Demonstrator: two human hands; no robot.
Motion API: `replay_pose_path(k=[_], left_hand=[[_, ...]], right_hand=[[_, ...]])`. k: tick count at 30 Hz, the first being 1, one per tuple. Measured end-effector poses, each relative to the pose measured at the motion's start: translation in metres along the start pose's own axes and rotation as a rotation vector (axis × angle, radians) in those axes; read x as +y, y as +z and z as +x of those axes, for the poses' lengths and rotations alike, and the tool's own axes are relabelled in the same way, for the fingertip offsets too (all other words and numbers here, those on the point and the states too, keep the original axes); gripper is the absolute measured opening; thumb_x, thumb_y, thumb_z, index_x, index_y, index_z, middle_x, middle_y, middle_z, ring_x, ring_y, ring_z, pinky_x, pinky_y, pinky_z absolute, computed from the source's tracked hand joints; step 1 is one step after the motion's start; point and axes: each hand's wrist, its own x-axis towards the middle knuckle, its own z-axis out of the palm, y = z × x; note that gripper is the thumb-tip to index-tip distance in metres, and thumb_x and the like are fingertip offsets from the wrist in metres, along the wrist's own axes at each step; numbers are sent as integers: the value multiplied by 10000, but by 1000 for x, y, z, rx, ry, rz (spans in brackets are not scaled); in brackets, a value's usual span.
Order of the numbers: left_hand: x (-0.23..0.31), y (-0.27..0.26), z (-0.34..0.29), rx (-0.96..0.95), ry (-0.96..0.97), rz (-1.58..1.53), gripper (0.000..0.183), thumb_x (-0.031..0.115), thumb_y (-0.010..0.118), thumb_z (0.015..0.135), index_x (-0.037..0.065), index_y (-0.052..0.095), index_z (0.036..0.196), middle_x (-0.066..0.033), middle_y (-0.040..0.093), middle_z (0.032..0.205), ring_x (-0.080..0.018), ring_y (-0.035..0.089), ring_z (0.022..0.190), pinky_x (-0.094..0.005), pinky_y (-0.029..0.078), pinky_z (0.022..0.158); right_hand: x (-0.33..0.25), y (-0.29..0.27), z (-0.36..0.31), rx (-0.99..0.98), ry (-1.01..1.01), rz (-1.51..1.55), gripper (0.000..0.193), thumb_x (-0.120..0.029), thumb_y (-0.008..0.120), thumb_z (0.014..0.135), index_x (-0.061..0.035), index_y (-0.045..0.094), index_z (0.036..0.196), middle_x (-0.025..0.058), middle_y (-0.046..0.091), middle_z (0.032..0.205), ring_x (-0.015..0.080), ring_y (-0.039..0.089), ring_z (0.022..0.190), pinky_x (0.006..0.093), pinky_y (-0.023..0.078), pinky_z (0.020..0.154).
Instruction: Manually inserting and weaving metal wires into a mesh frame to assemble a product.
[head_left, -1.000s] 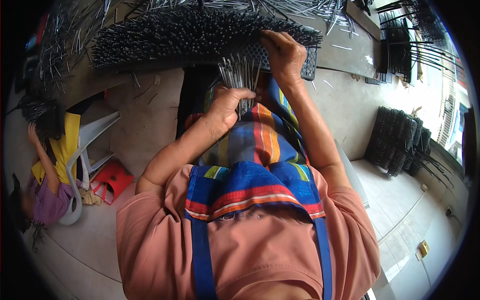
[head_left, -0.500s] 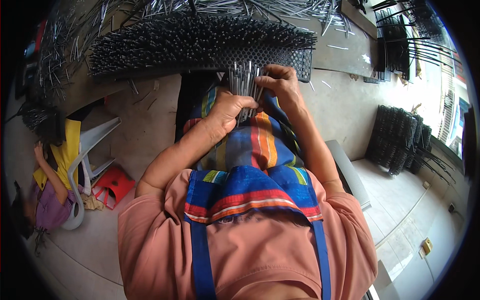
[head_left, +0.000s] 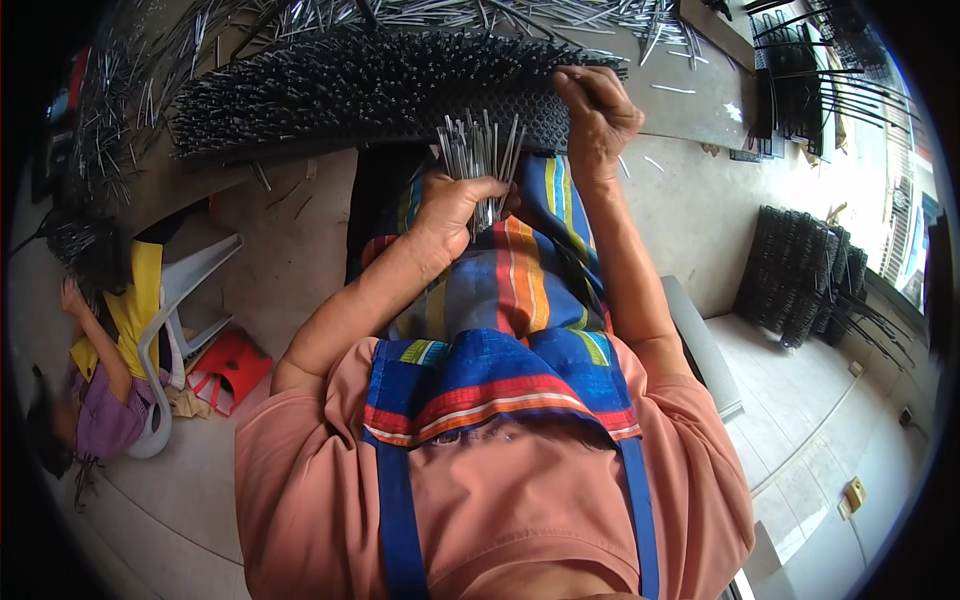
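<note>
The holed black tray (head_left: 545,118) lies straight ahead of me, beyond both hands, its long axis running left to right along the near edge of the worktop (head_left: 722,100). Dark upright rods (head_left: 320,95) crowd its left and far parts; the bare holes that I can see are toward its right end, on the near side.

My right hand (head_left: 603,108) is the nearer one to that patch: it is raised just beside it, over the tray's right end, thumb and fingers drawn narrow. I cannot tell whether a rod is pinched between them.

My left hand (head_left: 447,205) is lower and closer to my body, above the lap of my striped apron (head_left: 515,285), and is wrapped around a bundle of thin silvery rods (head_left: 478,150). The bundle's long axis points away from me, roughly across the tray's length, with the tips fanned apart toward the near edge of the tray, left of the right hand. From above I cannot tell how steeply it tilts, or whether any tip touches the tray. More silvery rods (head_left: 655,30) lie loose on the worktop beyond.
</note>
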Motion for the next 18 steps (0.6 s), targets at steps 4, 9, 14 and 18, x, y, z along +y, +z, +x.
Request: replay_pose_path(k=[4,9,14,18], left_hand=[[0,0,3,-29,-5,13,227,-134,654,712,-39,658,919,-159,693,809,-251,691,661,-342,593,601],[-2,-5,9,-10,56,46,219,-154,637,674,-64,643,873,-163,685,785,-261,681,646,-349,592,599],[-2,-5,9,17,30,12,203,-148,631,679,-73,635,868,-167,679,780,-271,678,642,-359,592,595],[-1,-6,8,16,9,-71,211,-137,617,696,-60,640,891,-164,676,786,-267,681,650,-360,600,596]], right_hand=[[9,5,-5,-68,-25,-165,97,39,742,722,1,716,808,65,674,763,114,622,671,232,480,608],[-5,18,-4,-158,-110,-510,125,2,759,731,-19,725,849,62,656,746,130,621,647,246,479,596],[0,17,1,-154,-145,-513,146,-31,767,723,-49,734,864,52,642,717,143,622,625,263,479,584],[-4,17,2,-258,-174,-631,129,-56,745,760,-49,730,888,68,650,726,155,637,630,272,484,589]])
